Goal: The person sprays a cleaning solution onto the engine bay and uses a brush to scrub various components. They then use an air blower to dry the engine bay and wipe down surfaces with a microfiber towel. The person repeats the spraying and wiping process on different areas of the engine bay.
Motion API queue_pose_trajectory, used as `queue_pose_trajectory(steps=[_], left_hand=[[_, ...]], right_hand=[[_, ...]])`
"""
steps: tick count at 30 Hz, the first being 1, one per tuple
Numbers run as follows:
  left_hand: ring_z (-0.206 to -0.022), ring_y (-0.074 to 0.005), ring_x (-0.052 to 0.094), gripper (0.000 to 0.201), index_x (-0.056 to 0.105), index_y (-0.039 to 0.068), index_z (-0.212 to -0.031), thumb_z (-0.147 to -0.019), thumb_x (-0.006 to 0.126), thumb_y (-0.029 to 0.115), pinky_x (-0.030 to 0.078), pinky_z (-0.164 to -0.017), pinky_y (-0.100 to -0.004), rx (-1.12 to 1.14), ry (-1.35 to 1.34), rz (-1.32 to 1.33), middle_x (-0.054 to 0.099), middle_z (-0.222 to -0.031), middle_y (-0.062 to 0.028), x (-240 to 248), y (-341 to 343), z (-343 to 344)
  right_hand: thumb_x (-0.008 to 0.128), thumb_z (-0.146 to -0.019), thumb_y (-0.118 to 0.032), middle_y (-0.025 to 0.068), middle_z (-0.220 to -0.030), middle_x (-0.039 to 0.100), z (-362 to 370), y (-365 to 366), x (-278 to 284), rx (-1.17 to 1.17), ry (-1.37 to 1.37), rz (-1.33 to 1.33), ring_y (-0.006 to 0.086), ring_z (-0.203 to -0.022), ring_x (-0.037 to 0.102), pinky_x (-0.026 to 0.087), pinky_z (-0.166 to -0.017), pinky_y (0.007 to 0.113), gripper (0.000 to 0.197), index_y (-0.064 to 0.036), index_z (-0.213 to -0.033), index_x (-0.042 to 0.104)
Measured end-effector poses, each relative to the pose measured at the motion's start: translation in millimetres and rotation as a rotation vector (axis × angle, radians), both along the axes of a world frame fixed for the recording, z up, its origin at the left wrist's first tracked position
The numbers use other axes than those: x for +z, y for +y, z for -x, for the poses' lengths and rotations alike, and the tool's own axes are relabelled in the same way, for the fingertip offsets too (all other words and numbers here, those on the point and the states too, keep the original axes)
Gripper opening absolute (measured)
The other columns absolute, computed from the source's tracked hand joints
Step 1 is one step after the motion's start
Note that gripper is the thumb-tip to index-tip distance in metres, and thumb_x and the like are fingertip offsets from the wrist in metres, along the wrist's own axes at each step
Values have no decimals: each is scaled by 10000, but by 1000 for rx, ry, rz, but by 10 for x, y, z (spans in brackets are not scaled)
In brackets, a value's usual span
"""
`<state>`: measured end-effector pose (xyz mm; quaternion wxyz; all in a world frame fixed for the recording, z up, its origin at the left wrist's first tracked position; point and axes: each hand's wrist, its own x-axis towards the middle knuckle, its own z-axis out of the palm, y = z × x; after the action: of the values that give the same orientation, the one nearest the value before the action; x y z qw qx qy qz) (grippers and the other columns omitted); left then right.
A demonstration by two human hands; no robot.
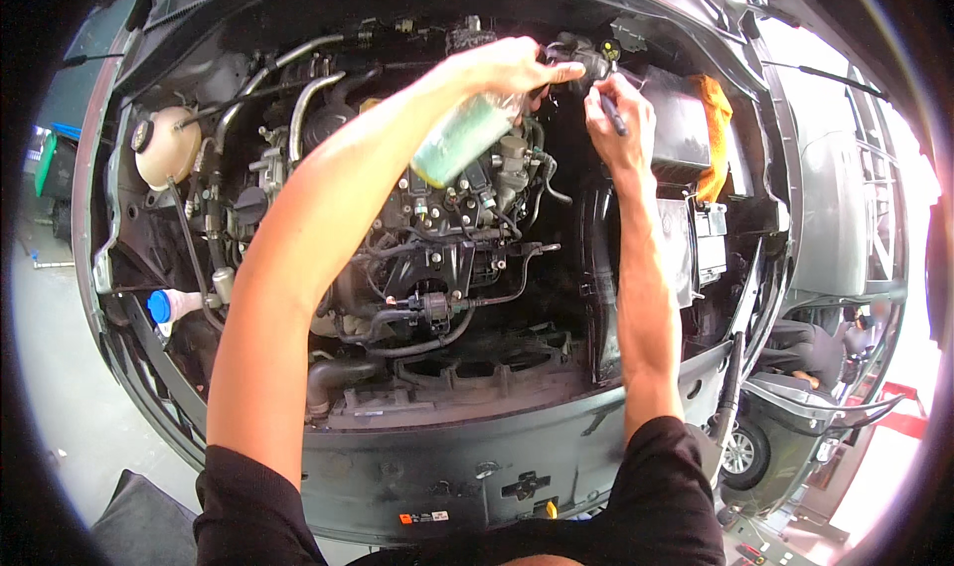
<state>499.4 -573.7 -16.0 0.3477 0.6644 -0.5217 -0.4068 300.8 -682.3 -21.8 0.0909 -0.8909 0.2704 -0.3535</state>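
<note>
Across the far side of an open engine bay, my left hand [509, 66] is closed around the upper end of a clear bottle [465, 141] with pale green liquid. The bottle hangs tilted above the engine [427, 223], and its top is hidden by my fingers. To the right, my right hand [624, 129] pinches a slim, dark-handled tool [613, 116] like a pen or small brush. Its tip points at dark parts [594, 61] near the back of the bay, beside a small yellow-green cap [609, 46]. Whether the tip touches them I cannot tell.
A beige coolant tank [166, 149] and blue-capped washer filler [164, 306] stand at the left. An orange cloth [714, 134] drapes over a black box [676, 124], with the battery [710, 243] nearer. The front panel [417, 467] lies below my arms. Another person [810, 352] is beyond the right fender.
</note>
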Motion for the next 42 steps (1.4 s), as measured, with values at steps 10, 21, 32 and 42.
queue_pose_trajectory(steps=[10, 21, 32, 42], left_hand=[[-550, -203, 704, 721, 648, 6, -847, -908, 585, 721, 584, -505, -347, 146, 224, 107, 683, -698, -100, -205, 151, 46], [-575, -201, 713, 736, 684, 15, -855, -906, 565, 740, 599, -553, -351, 185, 175, 45, 718, -772, -103, -256, 317, -44], [-547, -207, 711, 714, 660, 0, -813, -906, 609, 706, 595, -531, -344, 209, 229, 68, 689, -684, -95, -239, 485, -124], [-555, -202, 712, 711, 669, 11, -804, -912, 597, 711, 590, -545, -339, 209, 183, -9, 689, -677, -95, -217, 512, -164]], right_hand=[[656, -891, -116, 180, -847, 695, -54, 483, -204, -239, -319, -168, 346, -763, 701, 559, -709, 421, 94, -24, -877, 640], [634, -984, -178, 109, -723, 638, -274, 659, -555, -289, -596, -459, 169, -595, 573, 480, -565, 342, 213, -39, -834, 572], [609, -944, -146, 205, -782, 692, -542, 648, -966, -388, -467, -477, 355, -723, 718, 539, -653, 436, 131, -20, -910, 599], [632, -941, -162, 165, -757, 679, -291, 242, -987, -269, -412, -466, 294, -683, 687, 533, -657, 403, 146, -19, -923, 606]])
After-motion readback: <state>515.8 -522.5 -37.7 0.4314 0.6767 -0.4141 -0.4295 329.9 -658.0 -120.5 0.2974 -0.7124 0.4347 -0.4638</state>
